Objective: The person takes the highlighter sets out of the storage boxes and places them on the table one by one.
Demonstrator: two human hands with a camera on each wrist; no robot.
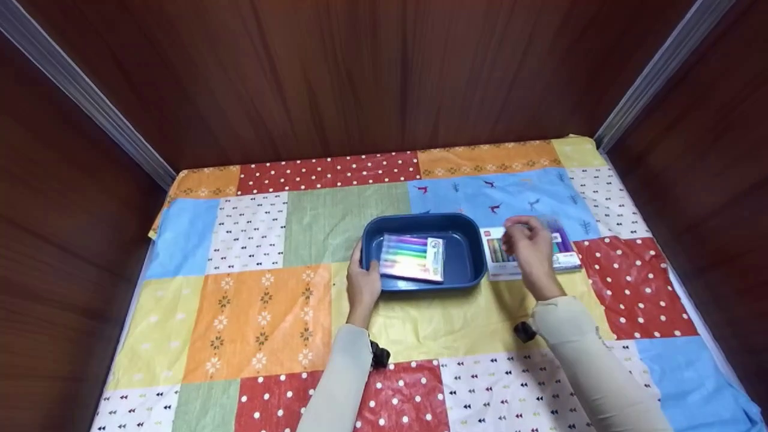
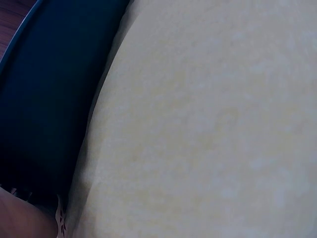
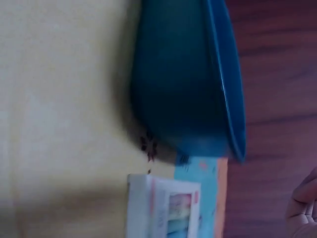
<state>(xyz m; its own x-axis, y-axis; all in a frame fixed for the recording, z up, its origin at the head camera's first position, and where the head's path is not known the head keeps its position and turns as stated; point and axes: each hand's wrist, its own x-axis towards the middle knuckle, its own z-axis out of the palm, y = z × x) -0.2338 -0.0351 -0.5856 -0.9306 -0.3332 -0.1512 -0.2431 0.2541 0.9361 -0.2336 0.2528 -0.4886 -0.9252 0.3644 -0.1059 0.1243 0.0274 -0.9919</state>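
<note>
The left hand [image 1: 363,285] grips the dark-blue tub [image 1: 461,264]; just beside its thumb lies a shiny, rainbow-coloured pen pack [image 1: 407,258]. The right hand [image 1: 531,252], fingers curled, is above a white box [image 1: 504,272]; pinching, I cannot tell.

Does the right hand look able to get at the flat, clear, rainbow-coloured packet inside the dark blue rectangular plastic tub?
Probably yes: the tub is open on top and nothing lies over the packet. The right hand would just have to cross the right rim; the left hand holds the opposite side.
</note>
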